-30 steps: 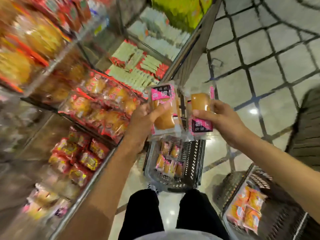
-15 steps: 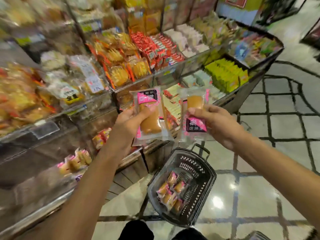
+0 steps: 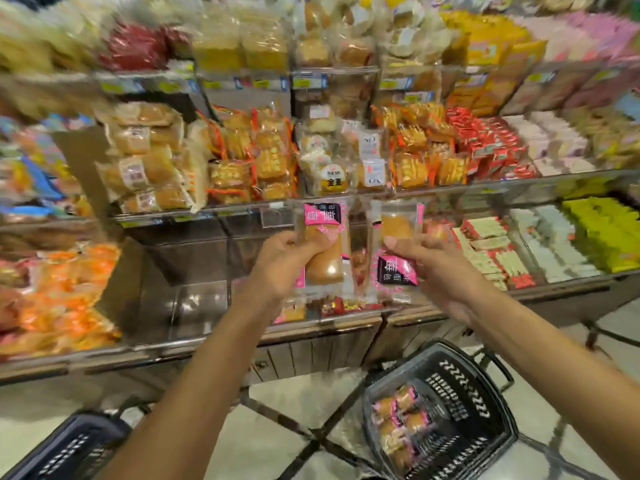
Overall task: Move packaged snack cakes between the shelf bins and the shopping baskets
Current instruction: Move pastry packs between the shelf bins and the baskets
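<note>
Shop aisle, tiled floor; shelf bins [image 3: 346, 188] across top & mid frame, packed w/ wrapped snacks, blurred. Left hand [image 3: 284, 268] grips one cake [image 3: 323, 251] upright, centre frame; right hand [image 3: 436, 268] pinches 2nd cake [image 3: 396, 247] just beside it. Black basket [image 3: 460, 389] lower right holds several cakes. Blue basket [image 3: 65, 448] lower left, contents not visible.

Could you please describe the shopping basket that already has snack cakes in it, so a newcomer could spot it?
Look at the floor below the shelf bins, at lower right. The black basket there holds pink-labelled snack cakes; the other basket, at lower left, shows none.
</note>
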